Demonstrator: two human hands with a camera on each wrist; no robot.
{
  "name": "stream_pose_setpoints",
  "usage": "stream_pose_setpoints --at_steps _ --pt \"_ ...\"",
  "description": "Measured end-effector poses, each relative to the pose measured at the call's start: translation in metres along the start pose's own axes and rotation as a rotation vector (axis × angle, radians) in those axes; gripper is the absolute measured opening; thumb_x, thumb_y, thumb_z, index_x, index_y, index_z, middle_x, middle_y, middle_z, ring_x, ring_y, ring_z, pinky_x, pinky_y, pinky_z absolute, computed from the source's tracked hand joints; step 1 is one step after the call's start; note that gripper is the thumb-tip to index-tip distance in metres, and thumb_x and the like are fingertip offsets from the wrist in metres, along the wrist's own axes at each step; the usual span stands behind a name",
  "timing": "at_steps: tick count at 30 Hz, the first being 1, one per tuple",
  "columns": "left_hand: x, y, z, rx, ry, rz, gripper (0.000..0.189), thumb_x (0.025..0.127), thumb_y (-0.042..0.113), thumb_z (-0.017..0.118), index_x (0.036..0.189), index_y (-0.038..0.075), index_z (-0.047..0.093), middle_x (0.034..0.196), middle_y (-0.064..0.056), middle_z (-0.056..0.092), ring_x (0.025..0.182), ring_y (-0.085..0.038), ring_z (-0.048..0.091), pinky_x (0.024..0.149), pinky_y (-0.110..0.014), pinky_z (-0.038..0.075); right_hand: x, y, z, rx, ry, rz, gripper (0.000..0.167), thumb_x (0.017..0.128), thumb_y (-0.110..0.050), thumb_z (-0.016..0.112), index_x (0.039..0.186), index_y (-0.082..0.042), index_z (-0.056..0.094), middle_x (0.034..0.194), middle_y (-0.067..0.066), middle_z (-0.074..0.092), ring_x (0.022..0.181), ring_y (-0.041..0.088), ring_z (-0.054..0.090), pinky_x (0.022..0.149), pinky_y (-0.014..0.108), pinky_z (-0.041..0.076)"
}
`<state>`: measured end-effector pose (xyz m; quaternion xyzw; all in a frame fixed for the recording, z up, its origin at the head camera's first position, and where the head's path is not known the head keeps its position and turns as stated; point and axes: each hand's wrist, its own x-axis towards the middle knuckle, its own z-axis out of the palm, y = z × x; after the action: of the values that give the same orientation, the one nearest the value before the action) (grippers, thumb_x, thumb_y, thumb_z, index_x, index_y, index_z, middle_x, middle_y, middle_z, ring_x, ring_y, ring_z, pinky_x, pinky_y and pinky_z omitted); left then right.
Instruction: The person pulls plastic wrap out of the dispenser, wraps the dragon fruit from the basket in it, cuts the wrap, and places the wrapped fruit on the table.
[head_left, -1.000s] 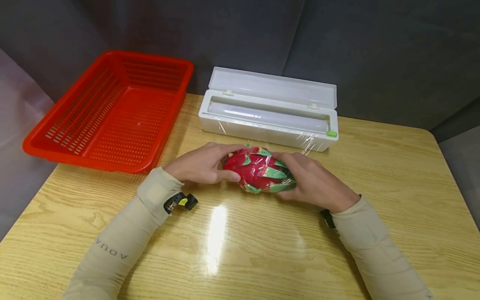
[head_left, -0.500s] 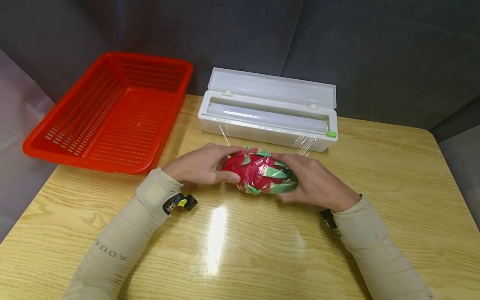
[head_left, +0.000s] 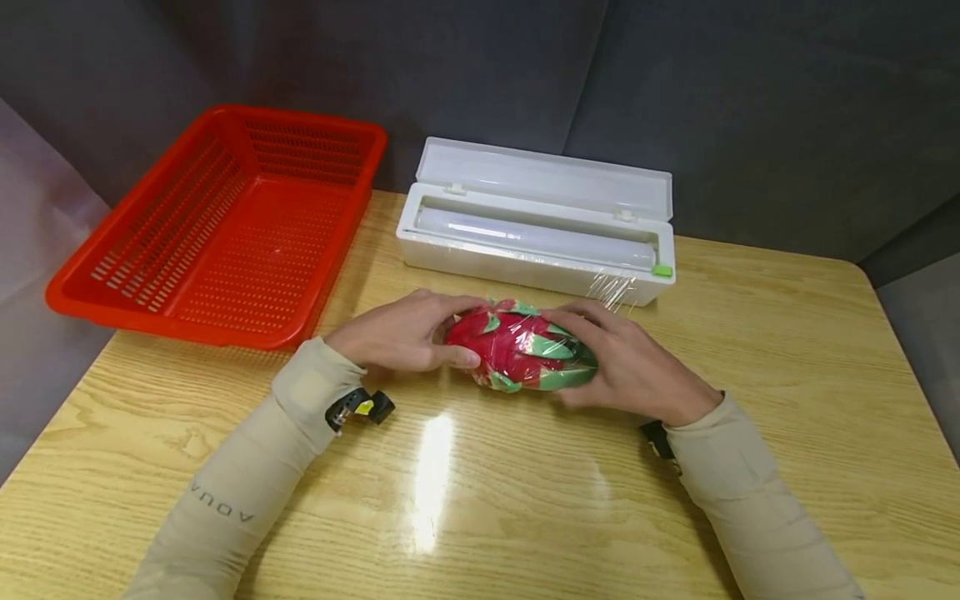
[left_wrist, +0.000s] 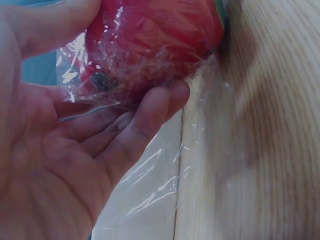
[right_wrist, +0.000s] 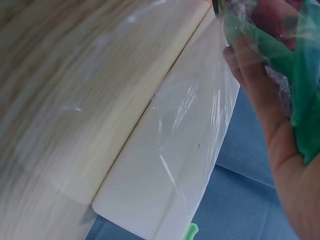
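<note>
A red dragon fruit [head_left: 513, 346] with green leaf tips lies between both hands, wrapped in clear cling film. My left hand [head_left: 408, 332] grips its left end, thumb in front and fingers behind and under, as the left wrist view shows. Round the green-tipped right end curls my right hand [head_left: 626, 358]. Cling film [right_wrist: 185, 115] stretches from the fruit to the white dispenser box [head_left: 525, 265], whose lid [head_left: 543, 179] stands open behind. Inside the box lies the film roll [head_left: 532, 235]. A green slider [head_left: 662, 271] sits at the box's right end.
A red plastic basket [head_left: 300, 317] with slotted walls stands at the back left of the wooden table [head_left: 510, 500]. Dark grey cloth [head_left: 735, 125] hangs behind the table's far edge.
The dragon fruit has turned and shifted very slightly toward me between the hands. The film creases in front of the box have changed. Basket and box look the same.
</note>
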<state>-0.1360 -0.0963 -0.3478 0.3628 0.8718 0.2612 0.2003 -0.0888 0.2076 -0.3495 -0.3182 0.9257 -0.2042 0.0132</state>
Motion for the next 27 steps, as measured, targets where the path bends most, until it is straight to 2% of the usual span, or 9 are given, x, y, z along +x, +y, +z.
stream_pose_setpoints --at_steps 5,9,14,17,23,27 --pt "0.0004 0.0013 0.0005 0.024 0.013 0.004 0.074 0.094 0.049 0.068 0.156 0.016 0.045 0.137 -0.002 0.067 0.108 -0.015 0.065 0.100 -0.036 0.056 -0.0006 -0.0008 -0.0009 -0.018 0.006 -0.006 0.089 0.070 -0.032 0.093 0.149 -0.014 0.055 0.133 0.013 0.064 0.113 0.030 0.068 0.096 0.050 0.060" --pt "-0.0003 0.0017 0.0007 0.019 0.011 0.006 0.075 0.094 0.048 0.069 0.156 0.016 0.044 0.137 -0.001 0.067 0.109 -0.015 0.066 0.099 -0.035 0.056 -0.0006 -0.0009 -0.0006 -0.024 0.013 -0.009 0.090 0.069 -0.032 0.094 0.148 -0.014 0.055 0.128 0.011 0.067 0.110 0.027 0.069 0.094 0.048 0.061" --pt "-0.0007 0.0028 0.0000 0.058 0.013 -0.006 0.077 0.094 0.052 0.067 0.156 0.014 0.044 0.140 -0.004 0.066 0.113 -0.018 0.065 0.103 -0.039 0.055 -0.0003 0.0002 0.0001 -0.037 0.032 -0.035 0.089 0.068 -0.031 0.094 0.147 -0.012 0.057 0.125 0.010 0.066 0.111 0.025 0.065 0.095 0.046 0.060" --pt "-0.0004 0.0037 -0.0001 0.047 0.012 -0.010 0.076 0.094 0.051 0.068 0.156 0.015 0.044 0.142 -0.005 0.065 0.116 -0.020 0.065 0.104 -0.040 0.055 -0.0005 0.0008 0.0001 -0.040 0.037 -0.043 0.088 0.068 -0.030 0.093 0.146 -0.012 0.058 0.123 0.009 0.066 0.110 0.024 0.064 0.095 0.046 0.060" --pt "-0.0019 0.0049 0.0013 0.041 0.047 -0.013 0.074 0.093 0.049 0.071 0.153 0.013 0.049 0.157 -0.005 0.047 0.135 -0.025 0.053 0.115 -0.046 0.048 -0.0016 -0.0002 -0.0007 -0.027 0.015 -0.021 0.086 0.070 -0.030 0.092 0.147 -0.014 0.057 0.125 0.009 0.067 0.110 0.023 0.066 0.093 0.046 0.061" --pt "-0.0035 0.0055 0.0019 0.036 0.067 -0.004 0.073 0.093 0.049 0.072 0.153 0.013 0.050 0.155 -0.005 0.041 0.131 -0.024 0.053 0.112 -0.045 0.049 -0.0016 -0.0013 -0.0005 -0.025 0.008 -0.010 0.087 0.070 -0.031 0.093 0.147 -0.015 0.057 0.126 0.009 0.067 0.110 0.024 0.066 0.094 0.046 0.061"
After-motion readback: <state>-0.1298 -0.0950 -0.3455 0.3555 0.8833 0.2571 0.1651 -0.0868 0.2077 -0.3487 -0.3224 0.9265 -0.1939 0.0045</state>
